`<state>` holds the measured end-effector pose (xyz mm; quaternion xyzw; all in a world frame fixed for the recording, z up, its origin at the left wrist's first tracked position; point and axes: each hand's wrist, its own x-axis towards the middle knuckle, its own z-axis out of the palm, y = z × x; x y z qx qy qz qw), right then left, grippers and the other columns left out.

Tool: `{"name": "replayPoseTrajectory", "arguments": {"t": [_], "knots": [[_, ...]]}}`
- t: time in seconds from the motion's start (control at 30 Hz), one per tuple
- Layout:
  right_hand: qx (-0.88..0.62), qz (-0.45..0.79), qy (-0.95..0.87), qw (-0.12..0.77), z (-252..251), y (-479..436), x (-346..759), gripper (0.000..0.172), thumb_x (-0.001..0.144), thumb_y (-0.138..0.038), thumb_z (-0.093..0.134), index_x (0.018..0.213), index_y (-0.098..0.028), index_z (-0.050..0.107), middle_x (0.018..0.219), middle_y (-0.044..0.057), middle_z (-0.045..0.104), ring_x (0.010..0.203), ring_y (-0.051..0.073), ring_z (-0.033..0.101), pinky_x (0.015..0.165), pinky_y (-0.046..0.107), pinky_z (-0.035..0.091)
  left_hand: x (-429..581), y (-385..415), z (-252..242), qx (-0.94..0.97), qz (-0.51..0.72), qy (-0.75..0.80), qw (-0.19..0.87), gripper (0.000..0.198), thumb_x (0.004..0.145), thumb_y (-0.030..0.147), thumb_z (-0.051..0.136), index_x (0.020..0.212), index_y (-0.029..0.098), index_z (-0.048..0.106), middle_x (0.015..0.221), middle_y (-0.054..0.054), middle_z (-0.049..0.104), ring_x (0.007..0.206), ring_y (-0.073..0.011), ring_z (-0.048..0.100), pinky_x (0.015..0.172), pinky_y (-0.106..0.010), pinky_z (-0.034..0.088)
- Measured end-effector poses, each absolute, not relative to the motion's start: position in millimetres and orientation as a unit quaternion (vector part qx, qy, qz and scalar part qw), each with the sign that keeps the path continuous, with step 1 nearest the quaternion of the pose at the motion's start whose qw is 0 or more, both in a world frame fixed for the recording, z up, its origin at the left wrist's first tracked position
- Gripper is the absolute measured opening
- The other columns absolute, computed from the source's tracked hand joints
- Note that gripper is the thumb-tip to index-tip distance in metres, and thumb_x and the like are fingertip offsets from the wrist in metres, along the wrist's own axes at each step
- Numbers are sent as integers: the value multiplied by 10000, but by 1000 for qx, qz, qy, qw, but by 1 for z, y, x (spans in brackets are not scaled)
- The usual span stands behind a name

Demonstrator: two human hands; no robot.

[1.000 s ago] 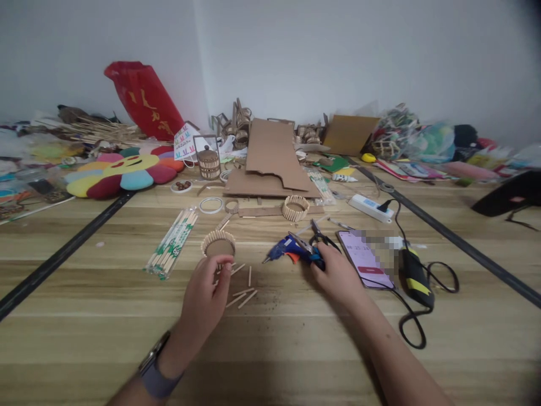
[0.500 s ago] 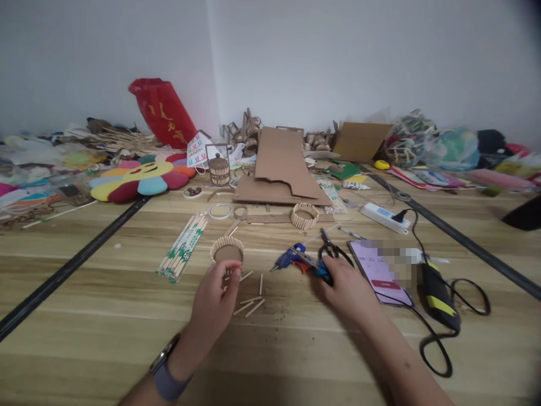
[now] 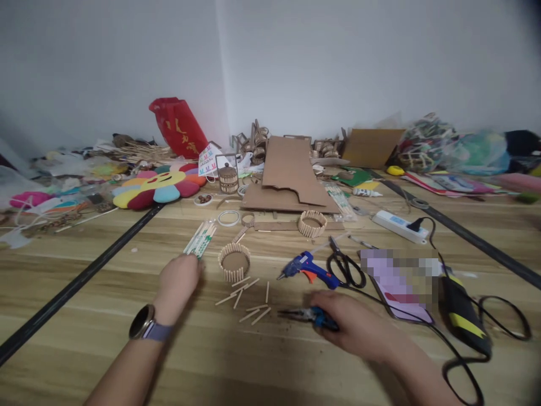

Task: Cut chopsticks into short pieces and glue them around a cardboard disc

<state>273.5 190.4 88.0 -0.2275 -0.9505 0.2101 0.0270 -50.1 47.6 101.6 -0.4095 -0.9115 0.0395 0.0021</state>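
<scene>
My left hand [image 3: 178,280] rests on the near end of a packet of wrapped chopsticks [image 3: 202,238], its fingers curled on it. My right hand [image 3: 351,326] is closed on blue-handled pliers [image 3: 305,313], whose jaws point left just above the wooden table [image 3: 105,316]. Between the hands stands a small round basket of stick pieces [image 3: 234,261], with short cut sticks [image 3: 247,293] scattered in front of it. A blue glue gun [image 3: 308,267] and black scissors [image 3: 345,265] lie beyond my right hand.
A phone [image 3: 397,279], a black-and-yellow tool [image 3: 460,307] with its cable, and a power strip [image 3: 400,226] lie at the right. Cardboard sheets [image 3: 287,172], a second stick ring [image 3: 312,223], a flower cushion [image 3: 158,187] and craft clutter fill the back.
My left hand left the basket and went left to the chopstick packet. My right hand came away from the glue gun toward me, now holding the pliers. The view tilted down and left.
</scene>
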Motion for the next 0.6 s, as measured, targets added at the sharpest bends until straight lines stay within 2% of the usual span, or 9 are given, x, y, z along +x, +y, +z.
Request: {"name": "replayPoseTrajectory", "arguments": {"t": [0.2,0.37,0.5,0.6], "knots": [[-218,204,-954,-32,83,178,259,324,781,-202,672,1105,-211,660,1089,97,688,1038,277,638,902,371,463,-51,53,88,-374,44,-926,-5,384,893,84,355,953,70,735,932,-228,754,891,-312,739,671,-328,516],[-221,182,-957,-44,77,177,252,375,792,-234,745,1154,-201,654,1163,120,648,1114,326,593,943,460,450,-49,52,89,-347,11,-938,12,353,943,171,349,1047,63,668,868,-223,753,846,-320,747,621,-316,501],[-213,162,-963,-11,71,172,247,427,771,-216,779,1179,-221,655,1156,111,646,1113,331,582,953,483,454,-52,51,90,-323,-52,-944,36,364,978,228,296,1092,54,594,779,-219,740,744,-336,739,572,-330,472],[-202,158,-966,15,68,168,244,389,786,-204,751,1163,-225,660,1145,108,649,1105,323,583,953,482,463,-49,50,93,-322,-123,-937,60,381,1016,270,209,1149,95,519,845,-172,741,754,-290,730,598,-319,477]]}}
